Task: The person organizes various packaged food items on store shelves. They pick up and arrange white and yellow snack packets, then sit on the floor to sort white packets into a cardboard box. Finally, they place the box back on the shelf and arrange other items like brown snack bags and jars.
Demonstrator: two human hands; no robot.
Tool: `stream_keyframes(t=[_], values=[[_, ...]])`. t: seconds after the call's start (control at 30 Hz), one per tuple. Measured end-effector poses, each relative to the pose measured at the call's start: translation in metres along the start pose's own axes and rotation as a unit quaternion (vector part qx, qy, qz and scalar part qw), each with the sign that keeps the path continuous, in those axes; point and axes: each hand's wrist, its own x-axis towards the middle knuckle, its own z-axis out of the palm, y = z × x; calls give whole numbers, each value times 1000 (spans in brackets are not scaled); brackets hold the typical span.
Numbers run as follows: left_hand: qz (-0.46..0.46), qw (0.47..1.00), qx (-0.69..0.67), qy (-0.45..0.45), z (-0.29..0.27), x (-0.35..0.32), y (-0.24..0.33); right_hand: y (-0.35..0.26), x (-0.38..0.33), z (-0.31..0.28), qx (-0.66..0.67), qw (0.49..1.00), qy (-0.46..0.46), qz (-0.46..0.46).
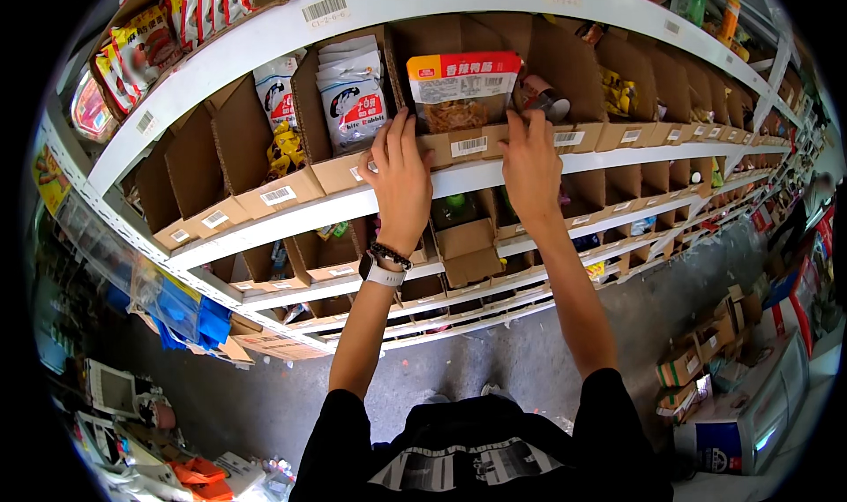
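White sachets (351, 96) with blue-and-red print stand in the box left of the hands. The left hand (401, 176) lies flat, fingers spread, on the front edge of the cardboard bin (459, 145) at the shelf lip; nothing gripped. The clear snack bag (463, 87), with a red-and-yellow header, stands upright in that bin. The right hand (529, 167) rests likewise, open. Pulled unevenly, the bin might tip and spill the bag.

Snack packet (462, 90) in box (466, 142), between both hands.
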Motion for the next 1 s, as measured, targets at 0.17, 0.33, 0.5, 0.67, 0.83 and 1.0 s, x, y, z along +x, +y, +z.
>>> stream_keyframes(t=[0.17, 0.33, 0.5, 0.67, 0.83, 1.0], values=[[1, 1000, 3, 5, 3, -3, -1, 1, 0, -1, -9, 1000, -2, -4], [4, 999, -46, -9, -8, -18, 11, 10, -11, -5, 32, 999, -9, -7], [-8, 994, -103, -34, -23, -28, 27, 14, -21, -14, 96, 995, 3, -20], [-30, 983, -161, -78, -38, -55, 43, 55, -30, -33, 85, 996, 5, -2], [-45, 960, -252, -110, -34, -73, 71, 108, 1, -44, 77, 994, -39, -60], [-78, 922, -343, -161, -29, -77, 107, 123, 11, -32, 83, 987, -105, -86]])
